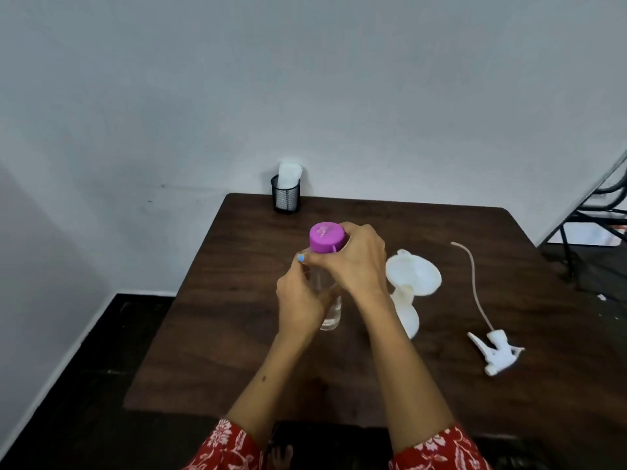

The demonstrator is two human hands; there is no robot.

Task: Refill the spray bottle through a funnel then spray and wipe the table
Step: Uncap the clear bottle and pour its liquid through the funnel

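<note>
The left hand [300,300] is gripping the body of a clear bottle [329,310] while the right hand [356,262] is curling round its purple cap [327,237]. Just right of the right hand, a white funnel [412,276] is sitting in the spray bottle [407,318]; farther right, the trigger sprayer [497,349] is lying near the table [237,334] edge.

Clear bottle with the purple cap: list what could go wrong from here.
1. The left hand grips the clear bottle while the right hand grips its purple cap; a hard twist could slosh liquid onto the table.
2. The funnel sits in the white spray bottle right beside the right forearm; a bump may topple both.
3. The spray head lies near the table's right side and could get knocked off.
</note>
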